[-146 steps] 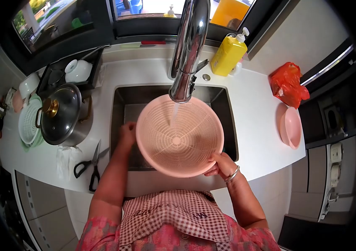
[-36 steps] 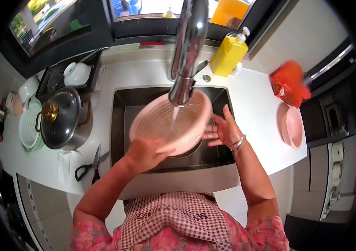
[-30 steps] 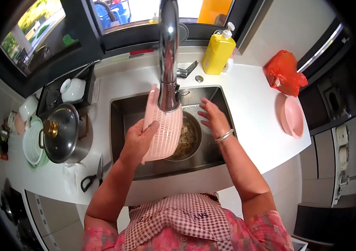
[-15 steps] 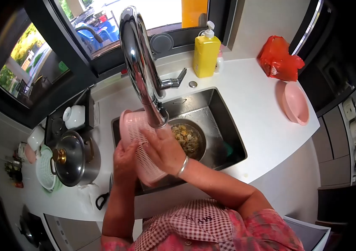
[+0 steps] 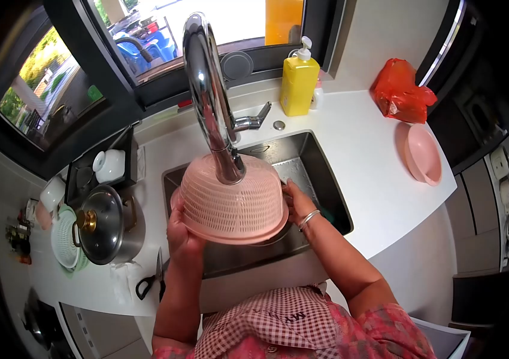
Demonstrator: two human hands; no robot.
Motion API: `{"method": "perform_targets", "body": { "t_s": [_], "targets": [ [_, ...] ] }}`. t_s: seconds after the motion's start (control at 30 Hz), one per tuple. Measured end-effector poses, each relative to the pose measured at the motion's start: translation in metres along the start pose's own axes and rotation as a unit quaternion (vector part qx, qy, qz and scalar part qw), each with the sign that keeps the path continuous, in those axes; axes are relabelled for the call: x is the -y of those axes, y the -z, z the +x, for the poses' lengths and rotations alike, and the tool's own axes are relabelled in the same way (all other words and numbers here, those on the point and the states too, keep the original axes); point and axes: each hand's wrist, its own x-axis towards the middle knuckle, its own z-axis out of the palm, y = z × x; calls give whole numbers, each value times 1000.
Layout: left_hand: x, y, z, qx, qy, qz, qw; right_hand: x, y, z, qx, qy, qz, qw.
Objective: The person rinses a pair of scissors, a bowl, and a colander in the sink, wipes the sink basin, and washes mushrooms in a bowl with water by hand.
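A pink slotted plastic colander (image 5: 233, 206) is held bottom-up over the steel sink (image 5: 218, 260), beneath the chrome faucet (image 5: 203, 84). My left hand (image 5: 184, 233) grips its rim on the left side. On the right side, my right hand (image 5: 296, 202) is closed on the rim, its fingers partly behind the colander. The faucet's spout end is in front of the colander's upturned base. The colander now covers most of the round bowl in the sink; only a bit of its edge shows below, and its contents are hidden.
Left on the counter stand a lidded steel pot (image 5: 111, 230), a green-and-white basket (image 5: 66, 239) and black-handled scissors (image 5: 150, 282). Behind the sink is a yellow pump bottle (image 5: 300, 84). A red plastic bag (image 5: 401, 93) and a pink basin (image 5: 422, 154) lie to the right.
The colander has turned from on its side, tilted left, to bottom-up over the sink. My right hand has moved from its slotted wall to the right rim. The bowl of food has become hidden.
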Motion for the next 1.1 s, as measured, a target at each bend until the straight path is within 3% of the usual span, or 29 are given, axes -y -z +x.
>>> {"method": "perform_targets", "body": {
  "t_s": [0.1,0.23,0.27,0.37,0.5,0.53,0.63,0.73,0.83,0.87,0.97,1.1],
  "targets": [
    [13,32,16,0,56,-78,995,9,12,-13,73,-55,68,993],
    [44,32,4,-83,29,-72,994,0,16,1,141,-47,298,943],
    [49,41,1,-78,23,-68,994,4,14,-3,107,-62,301,945],
    [46,65,-17,-131,62,1,989,5,-6,-36,141,58,275,949],
    [30,88,-40,-153,100,57,981,-2,-33,-97,130,65,204,968],
    [28,99,-39,-105,110,42,987,-6,-37,-106,146,67,215,963],
    [32,115,-27,-147,100,83,981,-18,-29,-96,111,92,231,962],
    [44,120,-16,-98,183,107,972,-16,6,-78,70,114,259,957],
    [72,123,-5,83,225,176,955,12,32,-90,14,135,253,958],
    [68,103,-14,9,283,176,943,16,48,-86,6,170,236,957],
    [69,69,-26,-79,240,339,906,42,75,-102,-49,223,194,954],
    [59,92,-18,-63,190,427,882,70,85,-130,-64,275,165,945]
  ]
}}
